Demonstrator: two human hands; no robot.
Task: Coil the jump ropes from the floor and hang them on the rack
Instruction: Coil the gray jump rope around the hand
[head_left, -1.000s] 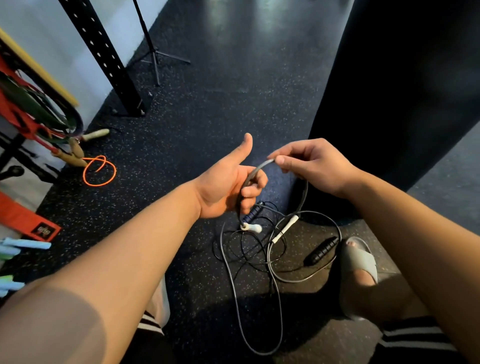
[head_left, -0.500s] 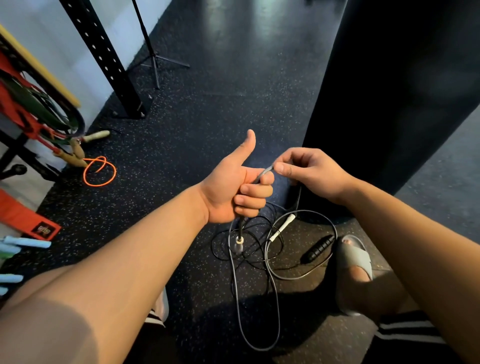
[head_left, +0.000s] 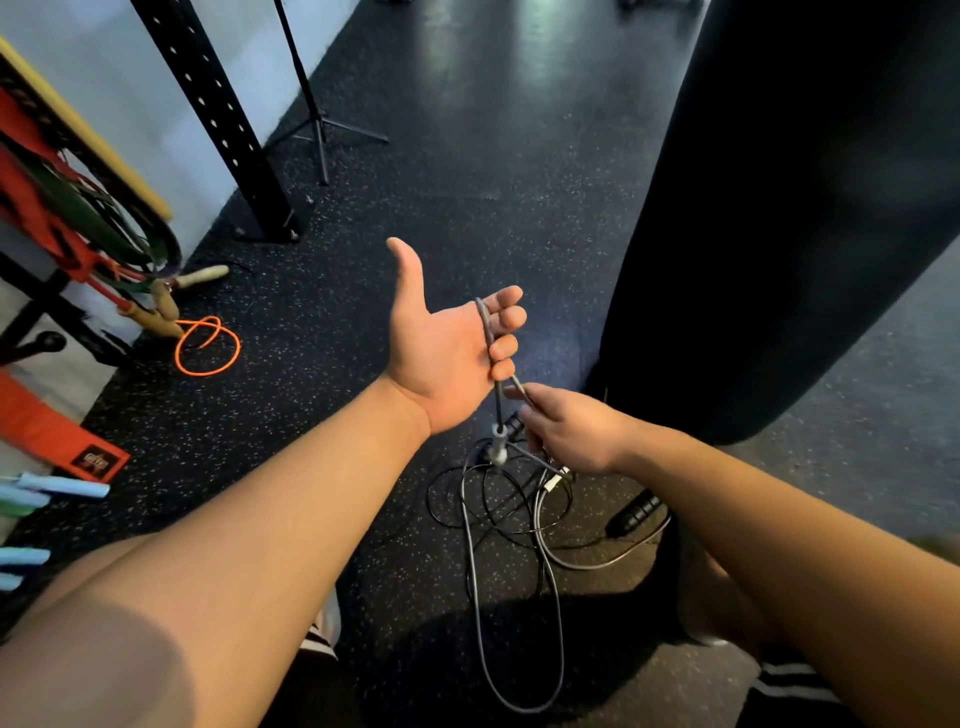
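Observation:
A grey jump rope (head_left: 470, 551) loops over the fingers of my left hand (head_left: 441, 353), which is held palm up with the thumb raised and the fingers curled on the cord. My right hand (head_left: 571, 431) sits just below it and pinches the same cord. A small white and grey handle end (head_left: 500, 441) hangs under my left hand. The rest of the rope trails down to a long loop on the floor. Tangled black ropes (head_left: 493, 499) and a black handle (head_left: 634, 514) lie beneath my hands. An orange rope (head_left: 208, 345) with wooden handles lies by the rack (head_left: 62, 218) at the left.
A large black punching bag (head_left: 779, 208) stands close on the right. A black perforated post (head_left: 223, 119) and a thin tripod stand (head_left: 317, 124) rise at the back left. An orange band (head_left: 52, 431) and pale blue handles (head_left: 57, 488) lie at the left edge. My sandalled foot is hidden behind my right arm.
My left hand has turned palm up and opened its fist, with the cord now over its fingers. My right hand has dropped from beside the left hand to below it.

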